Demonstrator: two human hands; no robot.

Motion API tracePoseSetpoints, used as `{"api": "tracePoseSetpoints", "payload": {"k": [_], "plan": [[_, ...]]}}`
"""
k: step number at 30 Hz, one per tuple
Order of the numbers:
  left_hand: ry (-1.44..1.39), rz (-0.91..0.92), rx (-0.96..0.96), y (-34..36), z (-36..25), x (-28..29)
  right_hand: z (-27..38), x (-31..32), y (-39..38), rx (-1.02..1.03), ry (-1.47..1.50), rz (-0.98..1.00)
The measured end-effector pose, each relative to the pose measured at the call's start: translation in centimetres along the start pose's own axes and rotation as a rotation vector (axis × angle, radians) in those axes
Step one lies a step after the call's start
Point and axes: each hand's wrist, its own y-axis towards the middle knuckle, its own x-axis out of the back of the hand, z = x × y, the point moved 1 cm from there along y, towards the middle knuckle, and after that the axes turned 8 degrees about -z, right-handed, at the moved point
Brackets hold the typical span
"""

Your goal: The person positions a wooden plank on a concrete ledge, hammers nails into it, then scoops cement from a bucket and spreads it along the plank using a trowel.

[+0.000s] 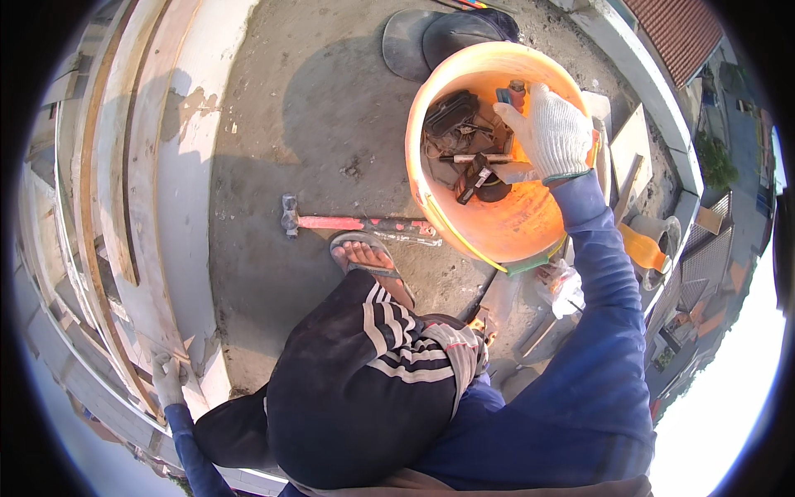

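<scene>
My right hand [555, 137], in a white knit glove, reaches into an orange bucket [431, 186]. Its thumb stands apart from the fingers, and I see nothing held in it. Close to the thumb is a tool with a blue and red handle [513, 95]. Loose hand tools and a black object [451, 112] lie on the bucket's bottom; below my palm, a flat blade [515, 171] shows. Far to the left, my left hand [168, 379], gloved too, rests on the wall beside a long wooden board [153, 166], fingers stretched over its edge.
A red-handled hammer [356, 224] lies on the rough concrete floor between my foot and the bucket. Behind the bucket sits a dark cap [455, 41]. An orange bottle [644, 248] and a clear plastic bag [563, 286] are at the right, near the low parapet [662, 108].
</scene>
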Motion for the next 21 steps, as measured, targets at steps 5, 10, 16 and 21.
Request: {"api": "tracePoseSetpoints", "payload": {"k": [5,10,16,21], "plan": [[-0.055,0.029,-0.002,-0.1,0.4,0.3,5.3,-1.5,-4.1,0.133,0.309,0.051],[-0.098,0.025,-0.035,-0.2,-0.7,-1.0,6.2,-9.8,-5.8,0.185,0.391,0.472],[-0.151,0.045,-0.042,-1.7,-0.4,-0.4,8.2,-8.9,-6.7,0.32,0.081,0.352],[-0.118,0.029,-0.065,-1.2,-0.5,-1.3,8.0,-10.7,-6.5,0.371,0.056,0.338]]}}
